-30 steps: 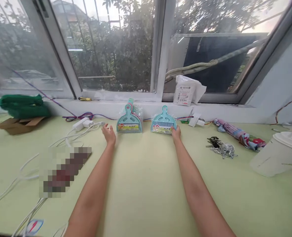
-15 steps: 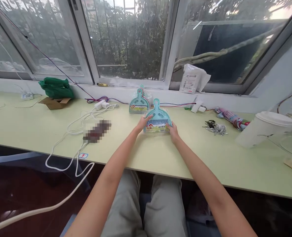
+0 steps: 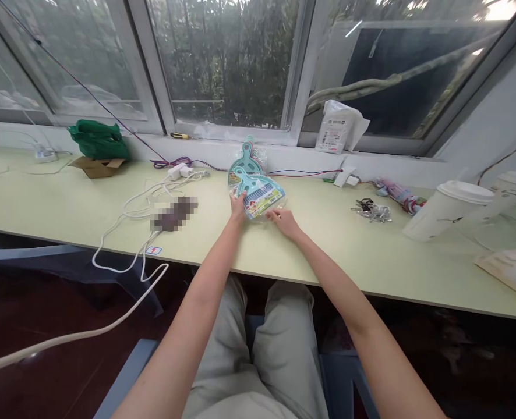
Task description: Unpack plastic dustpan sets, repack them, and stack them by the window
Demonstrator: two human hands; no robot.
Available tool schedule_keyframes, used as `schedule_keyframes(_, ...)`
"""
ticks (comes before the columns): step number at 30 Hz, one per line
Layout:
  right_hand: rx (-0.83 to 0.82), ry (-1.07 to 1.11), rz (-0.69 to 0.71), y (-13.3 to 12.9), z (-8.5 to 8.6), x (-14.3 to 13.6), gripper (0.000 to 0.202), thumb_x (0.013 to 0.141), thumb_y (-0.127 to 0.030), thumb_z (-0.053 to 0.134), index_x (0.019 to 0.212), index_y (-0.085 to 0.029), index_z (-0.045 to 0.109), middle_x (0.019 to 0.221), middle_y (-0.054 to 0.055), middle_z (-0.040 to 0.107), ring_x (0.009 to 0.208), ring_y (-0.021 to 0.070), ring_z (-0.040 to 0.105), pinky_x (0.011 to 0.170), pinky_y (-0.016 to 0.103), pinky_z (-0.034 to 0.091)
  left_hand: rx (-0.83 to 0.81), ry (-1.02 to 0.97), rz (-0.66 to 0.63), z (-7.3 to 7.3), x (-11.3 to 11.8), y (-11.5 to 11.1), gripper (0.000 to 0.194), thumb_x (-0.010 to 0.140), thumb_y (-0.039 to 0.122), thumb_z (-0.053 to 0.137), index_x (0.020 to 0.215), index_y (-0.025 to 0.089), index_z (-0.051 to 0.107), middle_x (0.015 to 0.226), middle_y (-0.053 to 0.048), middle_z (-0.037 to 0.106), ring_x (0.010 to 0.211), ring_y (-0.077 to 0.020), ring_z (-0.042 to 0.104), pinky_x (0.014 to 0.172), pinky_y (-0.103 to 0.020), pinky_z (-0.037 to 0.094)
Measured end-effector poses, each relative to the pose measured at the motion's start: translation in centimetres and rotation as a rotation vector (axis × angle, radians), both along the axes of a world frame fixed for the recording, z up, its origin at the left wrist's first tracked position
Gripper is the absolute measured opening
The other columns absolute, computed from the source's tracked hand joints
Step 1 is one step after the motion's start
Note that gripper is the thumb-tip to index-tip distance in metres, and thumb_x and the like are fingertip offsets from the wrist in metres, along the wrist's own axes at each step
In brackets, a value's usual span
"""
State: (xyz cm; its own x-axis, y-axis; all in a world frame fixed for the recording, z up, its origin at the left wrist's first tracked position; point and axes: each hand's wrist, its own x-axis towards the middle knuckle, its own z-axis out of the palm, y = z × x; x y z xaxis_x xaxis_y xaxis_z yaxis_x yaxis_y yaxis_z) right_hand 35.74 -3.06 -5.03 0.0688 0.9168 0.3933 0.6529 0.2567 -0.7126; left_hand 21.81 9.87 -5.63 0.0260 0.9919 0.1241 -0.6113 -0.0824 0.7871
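A teal dustpan and brush set (image 3: 260, 192) in clear plastic wrap is tilted, its handle toward the upper left and its label toward the lower right. My left hand (image 3: 238, 205) grips its left side, thumb on top. My right hand (image 3: 283, 221) has its fingers closed at the lower right edge of the wrap, pinching the clear plastic. Behind the held set, more teal dustpans (image 3: 247, 156) in plastic lean against the wall below the window, partly covered by it.
White cables (image 3: 129, 215) and a blurred dark object (image 3: 174, 214) lie on the left of the table (image 3: 328, 256). A green bag (image 3: 98, 139) rests on a cardboard box (image 3: 97, 167). Keys (image 3: 371, 209) and a lidded white cup (image 3: 448, 210) are at right.
The held set has turned counterclockwise and shifted left, now overlapping the dustpans behind. My right hand has moved from its right side to the lower wrap edge. The camera view has shifted.
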Motion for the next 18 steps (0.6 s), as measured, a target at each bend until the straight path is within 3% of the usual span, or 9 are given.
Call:
schedule_keyframes(3, -0.129, 0.438, -0.017, 0.5, -0.3, 1.4, 0.035, 0.087, -0.048, 0.054, 0.091, -0.017, 0.068, 0.091, 0.009, 0.073, 0.072, 0.0156, 0.065, 0.063, 0.027, 0.053, 0.017, -0.02, 0.016, 0.3, 0.2, -0.5, 0.059, 0.077, 0.02, 0.069, 0.13, 0.024, 0.043, 0.123, -0.008, 0.06, 0.108, -0.0169, 0.061, 0.094, -0.033, 0.048)
schedule_keyframes(5, -0.202, 0.657, -0.002, 0.6, -0.3, 2.2, 0.032, 0.08, -0.046, 0.065, 0.091, -0.017, 0.068, 0.091, 0.009, 0.073, 0.071, 0.0153, 0.066, 0.064, 0.027, 0.055, 0.036, 0.012, -0.07, 0.7, 0.4, -1.3, 0.062, 0.079, 0.022, 0.068, 0.134, 0.025, 0.039, 0.126, -0.008, 0.059, 0.109, -0.0181, 0.061, 0.094, -0.035, 0.049)
schedule_keyframes(9, -0.109, 0.947, -0.015, 1.1, -0.5, 2.9, 0.024, 0.07, -0.029, 0.079, 0.085, -0.017, 0.064, 0.086, 0.005, 0.072, 0.08, 0.0153, 0.069, 0.082, 0.03, 0.058, 0.056, 0.178, -0.231, 1.6, 0.6, -2.8, 0.059, 0.082, 0.031, 0.065, 0.136, 0.031, 0.04, 0.127, -0.006, 0.06, 0.103, -0.0203, 0.063, 0.085, -0.037, 0.053)
schedule_keyframes(14, -0.022, 1.088, -0.104, 1.3, -0.9, 3.4, 0.036, 0.064, -0.016, 0.082, 0.09, -0.02, 0.057, 0.084, 0.001, 0.07, 0.087, 0.016, 0.069, 0.088, 0.035, 0.058, 0.037, 0.385, -0.342, 1.6, 0.0, -2.9, 0.048, 0.083, 0.054, 0.058, 0.124, 0.029, 0.057, 0.109, -0.006, 0.067, 0.09, -0.0197, 0.066, 0.078, -0.035, 0.054)
schedule_keyframes(18, -0.022, 1.033, -0.081, 0.7, 0.0, 4.2, 0.036, 0.063, -0.013, 0.082, 0.091, -0.018, 0.06, 0.082, 0.003, 0.072, 0.081, 0.0179, 0.07, 0.086, 0.037, 0.059, -0.046, 0.426, -0.25, 1.1, -0.3, -1.8, 0.049, 0.079, 0.053, 0.063, 0.114, 0.019, 0.064, 0.086, -0.008, 0.068, 0.071, -0.0175, 0.066, 0.073, -0.034, 0.055)
